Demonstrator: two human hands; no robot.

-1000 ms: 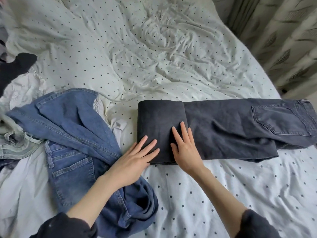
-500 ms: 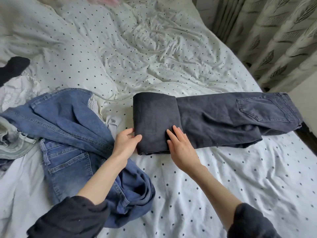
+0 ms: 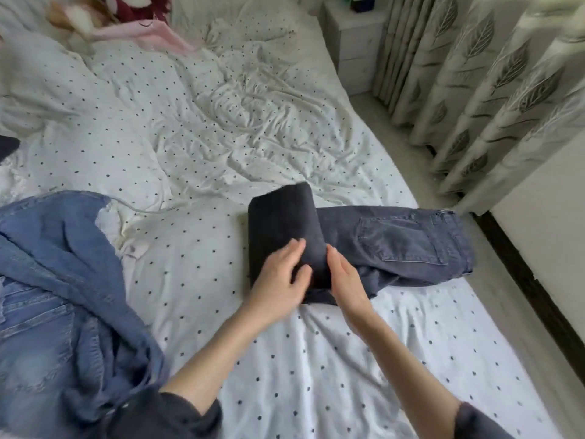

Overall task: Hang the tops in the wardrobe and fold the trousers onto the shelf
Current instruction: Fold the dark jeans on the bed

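Dark grey jeans (image 3: 411,245) lie across the dotted bed sheet (image 3: 316,359), waistband and back pocket to the right. Their legs are folded into a thick bundle (image 3: 281,220) that is raised and tilted over the seat part. My left hand (image 3: 278,280) grips the bundle's near edge from the left. On the bundle's right side my right hand (image 3: 346,280) holds it, fingers against the fold. A pair of blue jeans (image 3: 57,248) lies crumpled at the left.
The bed's right edge runs beside a strip of floor and leaf-patterned curtains (image 3: 474,90). A white nightstand (image 3: 354,42) stands at the far right corner. A pink garment (image 3: 152,33) and a soft toy (image 3: 72,17) lie at the head of the bed.
My hands went from pressing flat on the folded legs to gripping them. The bundle has lifted and rolled right, over the seat of the jeans. The camera has swung to the right.
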